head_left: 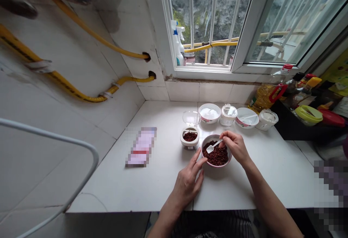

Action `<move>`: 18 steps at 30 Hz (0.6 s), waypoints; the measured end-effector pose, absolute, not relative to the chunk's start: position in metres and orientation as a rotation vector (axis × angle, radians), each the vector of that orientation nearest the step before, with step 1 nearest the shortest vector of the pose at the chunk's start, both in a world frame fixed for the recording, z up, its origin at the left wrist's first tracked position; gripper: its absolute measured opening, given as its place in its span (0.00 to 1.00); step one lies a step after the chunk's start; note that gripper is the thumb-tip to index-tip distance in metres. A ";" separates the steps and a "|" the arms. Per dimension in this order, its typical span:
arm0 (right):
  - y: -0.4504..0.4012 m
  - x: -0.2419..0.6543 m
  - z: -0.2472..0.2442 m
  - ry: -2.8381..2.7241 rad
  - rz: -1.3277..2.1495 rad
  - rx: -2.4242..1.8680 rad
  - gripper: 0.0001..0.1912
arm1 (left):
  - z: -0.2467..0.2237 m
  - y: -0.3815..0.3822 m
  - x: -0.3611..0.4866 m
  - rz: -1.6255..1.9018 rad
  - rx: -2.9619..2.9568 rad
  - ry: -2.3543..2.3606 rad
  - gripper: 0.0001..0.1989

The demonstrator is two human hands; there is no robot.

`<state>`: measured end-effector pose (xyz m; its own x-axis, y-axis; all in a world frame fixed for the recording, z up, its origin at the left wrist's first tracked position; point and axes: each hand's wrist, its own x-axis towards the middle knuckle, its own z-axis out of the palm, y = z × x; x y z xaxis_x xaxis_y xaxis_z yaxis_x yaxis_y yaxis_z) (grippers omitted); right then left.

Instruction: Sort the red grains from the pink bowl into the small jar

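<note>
My right hand pinches the handle of a small white spoon over a bowl of dark red dried pieces. The spoon's scoop end is just above or on the pieces and looks bare. Fingers apart, my left hand rests at the bowl's left side, with fingertips at its rim. Just left of the bowl stands a small square container holding the same dark red pieces, its clear lid flipped up at the back.
Behind are a bowl of white powder, two lidded containers and a bowl with a white spoon. An oil bottle stands at right. A blurred pinkish packet lies at left.
</note>
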<state>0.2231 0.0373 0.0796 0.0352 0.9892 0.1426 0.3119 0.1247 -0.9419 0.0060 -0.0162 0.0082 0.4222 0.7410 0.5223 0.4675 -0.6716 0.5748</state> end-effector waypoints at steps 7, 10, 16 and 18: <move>0.037 0.216 0.079 -1.787 0.641 -1.345 0.09 | 0.008 -0.016 0.006 1.109 2.350 1.045 0.23; 0.036 0.215 0.080 -1.752 0.741 -1.342 0.09 | 0.009 -0.016 0.006 1.114 2.344 1.041 0.23; 0.036 0.215 0.080 -1.734 0.758 -1.355 0.08 | 0.008 -0.016 0.006 1.097 2.337 1.048 0.25; 0.036 0.214 0.079 -1.734 0.759 -1.360 0.08 | 0.007 -0.016 0.006 1.096 2.333 1.046 0.25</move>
<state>0.2144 0.0363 0.0795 -0.1135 0.9692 0.2184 0.4974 0.2457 -0.8320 0.0062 -0.0163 0.0068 0.4260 0.7491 0.5074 0.4717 -0.6624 0.5820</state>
